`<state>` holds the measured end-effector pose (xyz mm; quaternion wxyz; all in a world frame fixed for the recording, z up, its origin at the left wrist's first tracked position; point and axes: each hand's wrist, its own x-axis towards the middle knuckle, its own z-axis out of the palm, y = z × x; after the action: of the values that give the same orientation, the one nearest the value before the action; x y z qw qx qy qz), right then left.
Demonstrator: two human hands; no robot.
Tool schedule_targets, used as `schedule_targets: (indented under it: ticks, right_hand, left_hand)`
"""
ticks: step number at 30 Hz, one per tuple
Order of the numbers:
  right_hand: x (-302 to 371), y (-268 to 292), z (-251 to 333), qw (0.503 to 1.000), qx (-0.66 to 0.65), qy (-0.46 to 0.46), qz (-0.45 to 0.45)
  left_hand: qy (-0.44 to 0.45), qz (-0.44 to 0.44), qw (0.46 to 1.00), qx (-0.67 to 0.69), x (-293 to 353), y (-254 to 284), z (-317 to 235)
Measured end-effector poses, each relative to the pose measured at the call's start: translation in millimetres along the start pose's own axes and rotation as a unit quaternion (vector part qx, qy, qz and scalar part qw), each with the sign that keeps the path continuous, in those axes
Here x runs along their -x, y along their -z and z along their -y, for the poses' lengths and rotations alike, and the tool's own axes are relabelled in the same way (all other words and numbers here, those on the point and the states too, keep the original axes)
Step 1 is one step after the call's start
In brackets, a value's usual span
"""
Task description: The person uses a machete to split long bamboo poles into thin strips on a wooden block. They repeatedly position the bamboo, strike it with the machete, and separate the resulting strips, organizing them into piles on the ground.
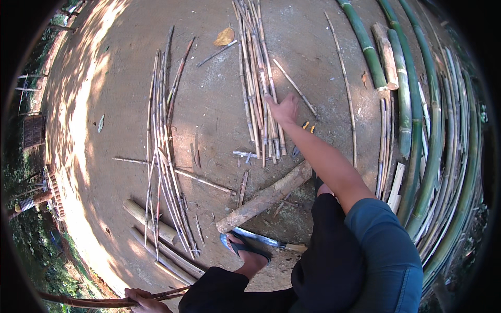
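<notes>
My right hand (pixel 284 108) reaches forward to the right side of a bundle of thin bamboo sticks (pixel 252 68) on the ground. Its thumb touches the sticks and stands apart from the fingers, which point forward near a loose stick (pixel 294 86). At the lower left, my left hand (pixel 143 301) is closed around a few thin bamboo sticks (pixel 83 301), held low beside my knee. A second, looser pile of sticks (pixel 166 161) lies left of centre, some crossing each other. One longer stick (pixel 203 182) lies slantwise at that pile.
A short log (pixel 263 198) lies before my feet, with a machete (pixel 261 238) beside my sandalled foot (pixel 245 248). A tool with orange-and-black handles (pixel 308 126) is partly under my right forearm. Thick green bamboo poles (pixel 415 120) line the right; cut pieces (pixel 151 221) lie lower left.
</notes>
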<state>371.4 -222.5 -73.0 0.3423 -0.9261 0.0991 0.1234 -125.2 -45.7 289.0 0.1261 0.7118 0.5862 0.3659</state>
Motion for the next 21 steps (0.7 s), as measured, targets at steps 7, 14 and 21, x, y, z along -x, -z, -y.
schedule_targets:
  ticks: [7,14,21]
  right_hand:
    - [-21.0,129.6,-192.7,0.935,0.21,-0.085,-0.271]
    - [-2.1,170.7,-239.7,0.971,0.208,0.049,-0.102]
    - [-37.7,103.8,-85.7,0.964,-0.056,0.239,-0.105]
  left_hand:
    - [-0.013,-0.013,1.0,-0.006,-1.0,10.1,9.5]
    - [0.045,-0.025,0.999,0.009,-1.0,6.0,2.1]
    - [0.02,-0.013,1.0,0.013,0.7,2.7,-2.1]
